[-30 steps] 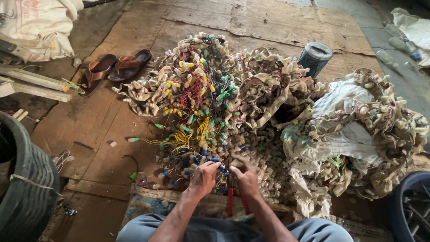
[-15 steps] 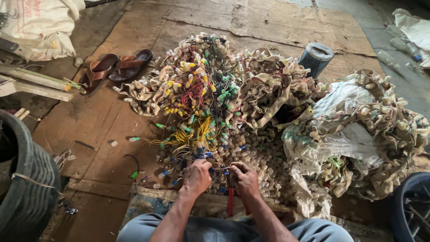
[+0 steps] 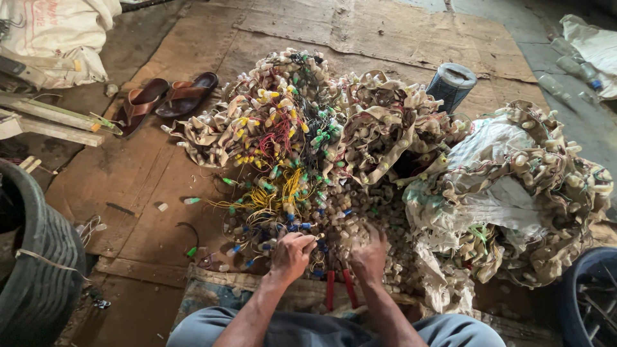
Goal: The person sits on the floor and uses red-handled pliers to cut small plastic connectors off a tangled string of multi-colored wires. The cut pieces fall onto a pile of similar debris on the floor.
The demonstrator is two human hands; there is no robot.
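My left hand [image 3: 290,255] is curled into a loose fist, knuckles up, its fingers closed on something small in the tangle; I cannot tell exactly which piece. My right hand [image 3: 368,255] lies just beside it, fingers bent down into the loose pieces; whether it pinches anything I cannot tell.

Both hands sit at the near edge of the heap of wired plugs [image 3: 302,148], which spreads away from me and to both sides. It is a knotted mass: thin, springy wires in yellow, red, green and blue, tipped with small stubby cylinders, mostly dull cream plastic, some coloured. There are far too many to count. Right under my fingers the pieces lie loose and pale, like pebbles.

One pair of pliers [image 3: 339,288] with two red handles lies between my wrists, touching the heap's edge, handles pointing toward my lap.

To the right, a crumpled pale woven sack [image 3: 508,199] sags under more of the same tangle. Behind the heap stands one dark ribbed cylinder [image 3: 451,85], upright. Two brown sandals [image 3: 164,97] lie side by side at the far left on the worn, flattened cardboard [image 3: 116,173] covering the floor. One rubber tyre [image 3: 38,257] curves in at my left.
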